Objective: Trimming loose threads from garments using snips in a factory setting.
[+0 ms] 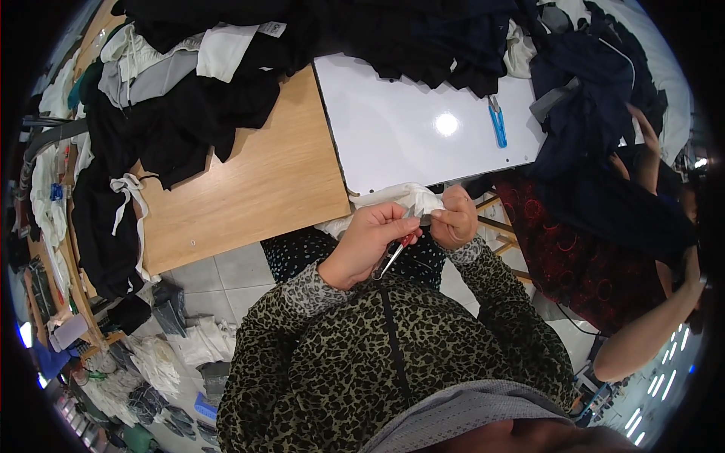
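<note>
White cloth (396, 194) looks matt, wooden tabletop (242, 204) smooth, white board (393, 136) glossy.

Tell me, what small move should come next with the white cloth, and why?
I'd probably ease the left hand and right hand slightly apart to flatten the white cloth: both hands are close together on it, and it looks bunched there.

Wht fabric (414, 194): bunched, creased, pinched up at one end, rest trailing L. Red/metal tool (408, 240): slim, exact type unclr, held slanted, lower end to L, just below fabric.
</note>
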The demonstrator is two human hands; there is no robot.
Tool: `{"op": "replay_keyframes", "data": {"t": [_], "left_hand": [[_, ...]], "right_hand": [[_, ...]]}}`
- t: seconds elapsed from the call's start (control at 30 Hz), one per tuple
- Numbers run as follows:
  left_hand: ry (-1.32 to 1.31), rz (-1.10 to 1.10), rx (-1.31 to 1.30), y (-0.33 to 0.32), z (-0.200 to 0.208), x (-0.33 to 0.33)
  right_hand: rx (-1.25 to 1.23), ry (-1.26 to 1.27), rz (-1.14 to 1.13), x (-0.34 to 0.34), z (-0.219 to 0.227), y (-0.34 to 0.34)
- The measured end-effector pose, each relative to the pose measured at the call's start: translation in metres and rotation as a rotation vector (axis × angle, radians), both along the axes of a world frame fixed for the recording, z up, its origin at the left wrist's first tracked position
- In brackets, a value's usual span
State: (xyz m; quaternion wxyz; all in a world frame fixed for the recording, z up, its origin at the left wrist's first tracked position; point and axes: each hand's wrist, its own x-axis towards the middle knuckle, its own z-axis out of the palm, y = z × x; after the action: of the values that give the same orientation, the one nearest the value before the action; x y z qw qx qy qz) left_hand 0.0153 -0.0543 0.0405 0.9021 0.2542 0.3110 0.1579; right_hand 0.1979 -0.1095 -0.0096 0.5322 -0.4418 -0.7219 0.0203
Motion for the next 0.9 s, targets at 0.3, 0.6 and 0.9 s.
{"op": "replay_keyframes", "data": {"t": [0.3, 0.6, 0.9], "left_hand": [[0.056, -0.048, 0.056, 0.0069, 0.0054, -0.0029], [0.07, -0.04, 0.044, 0.0068, 0.0064, 0.0001], [0.088, -0.023, 0.017, 0.0069, 0.0077, 0.0001]], "right_hand": [[0.078, 0.001, -0.032, 0.0003, 0.0014, 0.005], [0.084, -0.051, -0.001, 0.0025, 0.0035, 0.0057], [0.084, -0.054, -0.001, -0.0005, 0.0037, 0.0075]]}}
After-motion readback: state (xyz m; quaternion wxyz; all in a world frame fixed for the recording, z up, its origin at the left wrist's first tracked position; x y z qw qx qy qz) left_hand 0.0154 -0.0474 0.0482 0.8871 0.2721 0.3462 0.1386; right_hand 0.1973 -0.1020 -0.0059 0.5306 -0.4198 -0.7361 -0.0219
